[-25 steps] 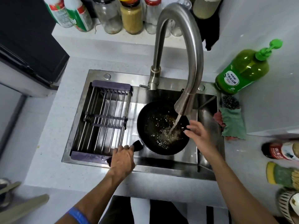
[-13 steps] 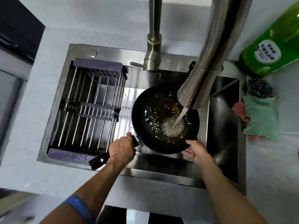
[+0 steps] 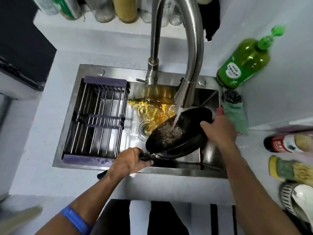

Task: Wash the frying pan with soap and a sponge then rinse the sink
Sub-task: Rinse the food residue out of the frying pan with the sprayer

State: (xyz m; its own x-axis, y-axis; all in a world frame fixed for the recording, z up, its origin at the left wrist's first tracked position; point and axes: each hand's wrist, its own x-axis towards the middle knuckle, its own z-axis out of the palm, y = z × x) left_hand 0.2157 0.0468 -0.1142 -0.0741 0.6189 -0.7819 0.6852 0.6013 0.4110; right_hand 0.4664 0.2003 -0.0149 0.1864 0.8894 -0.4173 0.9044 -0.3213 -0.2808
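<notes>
Two hands on the frying pan (image 3: 177, 133) right now: left hand (image 3: 130, 161) has its fingers wrapped tight around the black handle at the near edge of the sink (image 3: 169, 170), and the right hand (image 3: 218, 128) has its fingers curled over the far right rim, tipping the whole thing so the low side points left toward the drain (image 3: 144, 128). Tap (image 3: 186, 92) is running straight into the tilted pan just left of the right-hand fingers, and a sheet of yellow oily water (image 3: 152, 109) is spread over the sink floor beyond the pan. No soap or sponge in play yet as far as I can see, so I'd call this the pre-rinse dump. The green soap bottle (image 3: 243, 63) sits on the counter (image 3: 279, 107) up past the right hand, with a dark scrubber (image 3: 232, 97) and a green cloth (image 3: 235, 114) right beside those fingers, on the sink's edge. What I'd worry about: greasy water plus a wet rim means the right-hand grip could slide and the pan drops with a bang or splashes oil over the counter. Tilting further under a running tap could also spray off the pan wall. And all that oil heading for the drain will leave a film, so the sink rinse later needs to be proper.
</notes>
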